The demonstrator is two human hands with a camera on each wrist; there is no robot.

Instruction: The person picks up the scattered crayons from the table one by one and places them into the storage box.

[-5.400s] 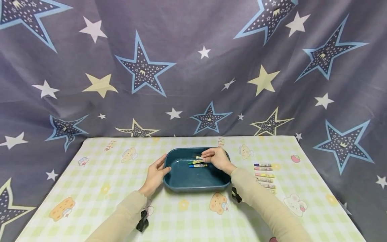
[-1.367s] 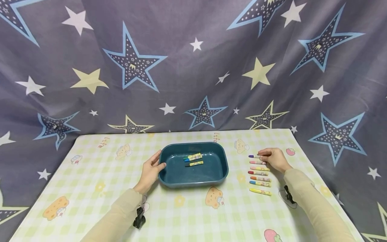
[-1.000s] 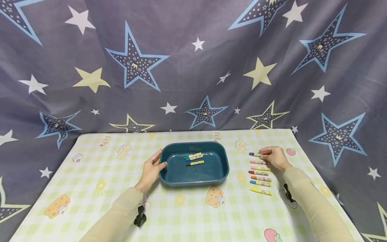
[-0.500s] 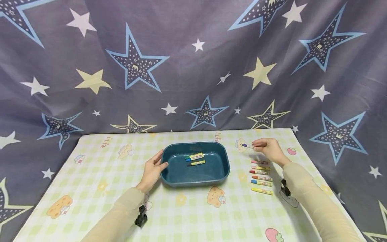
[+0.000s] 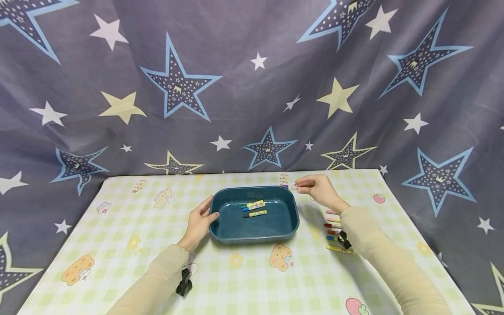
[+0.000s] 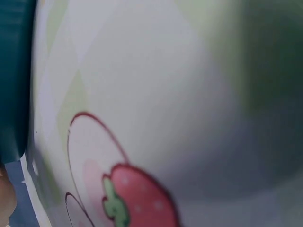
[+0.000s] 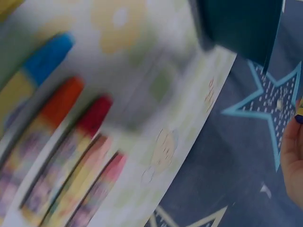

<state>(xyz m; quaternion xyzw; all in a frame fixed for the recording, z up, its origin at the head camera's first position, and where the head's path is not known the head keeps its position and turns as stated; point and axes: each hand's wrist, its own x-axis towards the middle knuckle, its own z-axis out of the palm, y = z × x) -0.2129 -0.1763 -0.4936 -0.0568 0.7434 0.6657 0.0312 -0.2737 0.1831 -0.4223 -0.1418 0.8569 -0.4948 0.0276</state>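
Note:
My right hand (image 5: 320, 191) pinches a purple crayon (image 5: 289, 187) by its end, above the back right corner of the teal tray (image 5: 252, 239). In the right wrist view that hand (image 7: 293, 156) shows at the right edge, with the tray (image 7: 241, 28) at the top. My left hand (image 5: 198, 223) grips the tray's left side, thumb over the rim. Inside the tray lie a black-tipped crayon (image 5: 257, 214) and, behind it, a blue-tipped one (image 5: 253, 207) against a green-tipped one. In the left wrist view the tray (image 6: 14, 80) fills the upper left.
Several crayons lie in a column right of the tray, partly under my right sleeve, among them a yellow one (image 5: 339, 250) and a red one (image 7: 92, 118). A checked cloth (image 5: 157, 236) covers the table; a star-patterned curtain (image 5: 236, 109) hangs behind.
My right hand has lifted the purple crayon from the column and carried it left to the tray's back right corner. The left hand has stayed on the tray.

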